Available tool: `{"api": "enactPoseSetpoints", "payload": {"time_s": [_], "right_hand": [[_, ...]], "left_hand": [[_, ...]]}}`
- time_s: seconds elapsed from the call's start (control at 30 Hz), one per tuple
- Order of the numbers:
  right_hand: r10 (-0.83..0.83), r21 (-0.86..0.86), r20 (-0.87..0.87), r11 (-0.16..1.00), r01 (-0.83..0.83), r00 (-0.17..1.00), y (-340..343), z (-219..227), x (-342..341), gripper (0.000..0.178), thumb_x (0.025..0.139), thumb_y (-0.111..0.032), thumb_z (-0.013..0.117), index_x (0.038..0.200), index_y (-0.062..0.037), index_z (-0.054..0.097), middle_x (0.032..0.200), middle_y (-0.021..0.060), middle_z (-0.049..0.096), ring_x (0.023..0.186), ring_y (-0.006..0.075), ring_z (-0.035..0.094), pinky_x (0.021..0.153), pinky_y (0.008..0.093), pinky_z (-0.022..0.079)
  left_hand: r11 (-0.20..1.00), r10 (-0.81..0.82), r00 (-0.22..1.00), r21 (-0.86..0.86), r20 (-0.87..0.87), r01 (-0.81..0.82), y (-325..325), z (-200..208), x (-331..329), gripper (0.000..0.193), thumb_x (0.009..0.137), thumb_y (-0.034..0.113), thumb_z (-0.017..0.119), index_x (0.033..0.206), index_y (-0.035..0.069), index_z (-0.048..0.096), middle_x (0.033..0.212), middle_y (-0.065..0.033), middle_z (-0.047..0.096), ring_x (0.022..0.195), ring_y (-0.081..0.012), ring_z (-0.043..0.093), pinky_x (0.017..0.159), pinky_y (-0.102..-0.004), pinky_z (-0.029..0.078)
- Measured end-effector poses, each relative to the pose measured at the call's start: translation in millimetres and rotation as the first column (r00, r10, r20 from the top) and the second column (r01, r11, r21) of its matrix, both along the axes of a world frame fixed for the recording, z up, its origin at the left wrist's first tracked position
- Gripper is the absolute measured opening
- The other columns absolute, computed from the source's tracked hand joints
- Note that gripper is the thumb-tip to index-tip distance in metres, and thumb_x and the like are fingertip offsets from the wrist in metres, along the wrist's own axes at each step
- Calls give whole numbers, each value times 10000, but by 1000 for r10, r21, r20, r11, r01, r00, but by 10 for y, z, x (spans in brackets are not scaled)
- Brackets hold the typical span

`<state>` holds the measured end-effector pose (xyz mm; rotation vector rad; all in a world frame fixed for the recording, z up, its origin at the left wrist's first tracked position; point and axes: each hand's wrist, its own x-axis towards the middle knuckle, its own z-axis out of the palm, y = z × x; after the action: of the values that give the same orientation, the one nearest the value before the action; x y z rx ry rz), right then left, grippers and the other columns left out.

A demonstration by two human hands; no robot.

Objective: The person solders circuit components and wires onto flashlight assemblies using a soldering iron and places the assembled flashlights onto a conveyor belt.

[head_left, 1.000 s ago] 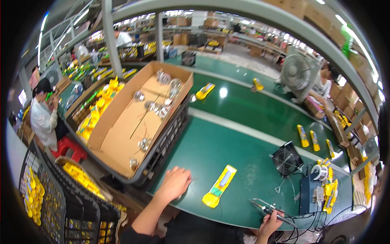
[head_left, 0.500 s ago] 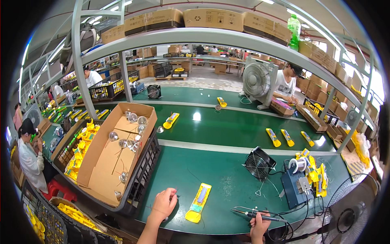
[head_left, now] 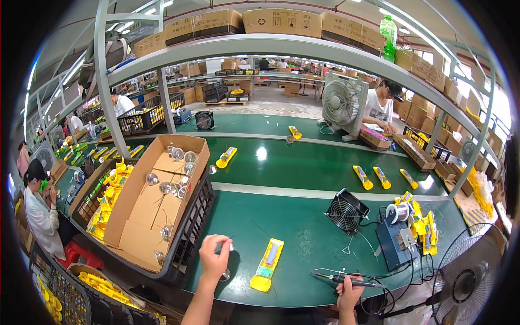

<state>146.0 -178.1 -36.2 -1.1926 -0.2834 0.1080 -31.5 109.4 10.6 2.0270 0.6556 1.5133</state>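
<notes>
My left hand (head_left: 215, 254) is closed in a pinch, with thin dark wire ends at its fingertips. A silvery lamp reflector (head_left: 225, 275) shows beside its wrist, and another shiny bit glints by the fingers. Whether the reflector touches the table I cannot tell. Right of this hand lies a yellow lamp housing (head_left: 262, 280) with a grey-blue battery and a green circuit board in it, touched by neither hand. My right hand (head_left: 349, 292) grips a soldering iron (head_left: 355, 280), its tip pointing left toward the housing.
A cardboard box (head_left: 132, 233) of reflectors rests on a black crate at left. To the right stand a small black fan (head_left: 346, 211), a blue soldering station (head_left: 394, 246), a solder spool (head_left: 400, 213) and stacked yellow housings (head_left: 428, 233). Beyond runs a green conveyor belt (head_left: 303, 162) carrying housings.
My left hand has lifted and shifted slightly away from me, and the reflector beside it has moved the same way. The right hand with the soldering iron has barely moved.
</notes>
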Motion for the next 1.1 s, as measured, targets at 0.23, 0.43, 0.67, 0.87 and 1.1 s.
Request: {"api": "enactPoseSetpoints", "payload": {"time_s": [0.23, 0.43, 0.67, 0.87, 1.1], "right_hand": [[-12, -8, 29, 1000, 12, 1000, -48, -26, 14, 115, 820, -80, 525, 859, -32, 427, 550, 33, 468, 383, 68, 418, 339, 161, 288], [-6, 34, 26, 999, 5, 1000, 11, -65, 31, 126, 821, -97, 525, 863, -34, 424, 566, 35, 459, 392, 74, 427, 341, 167, 299], [67, 75, 93, 994, -74, 993, -64, 74, -1, 129, 810, -76, 511, 870, -7, 420, 633, 58, 479, 395, 83, 414, 356, 186, 331], [185, -15, 244, 982, -187, 952, 256, 362, -196, 207, 798, -152, 548, 837, -14, 399, 534, 20, 416, 358, 60, 364, 333, 167, 302], [399, -335, 506, 908, -252, 765, 708, 571, -155, 308, 738, -266, 608, 683, 24, 521, 409, 28, 482, 354, 142, 502, 378, 244, 427]], "left_hand": [[987, 24, 999, -158, 34, -19, -693, 230, -315, 79, 664, 0, 629, 685, 17, 555, 566, -34, 474, 513, -125, 453, 529, -246, 412], [914, 26, 997, -402, -76, -55, -1132, -305, -274, 82, 650, -6, 645, 686, 14, 574, 643, -34, 477, 535, -100, 461, 475, -211, 371], [901, 24, 998, -432, -54, -45, -1188, -255, -78, 92, 643, -45, 633, 702, 3, 583, 939, -102, 511, 611, -89, 514, 530, -193, 419], [876, 44, 993, -473, -111, -92, -1199, -269, -66, 83, 645, -32, 639, 697, 8, 588, 939, -110, 513, 611, -92, 513, 526, -198, 415], [856, 45, 975, -494, -218, -150, -1160, -210, -17, 86, 640, -11, 651, 688, 21, 587, 946, -90, 506, 595, -99, 484, 516, -207, 404]]}}
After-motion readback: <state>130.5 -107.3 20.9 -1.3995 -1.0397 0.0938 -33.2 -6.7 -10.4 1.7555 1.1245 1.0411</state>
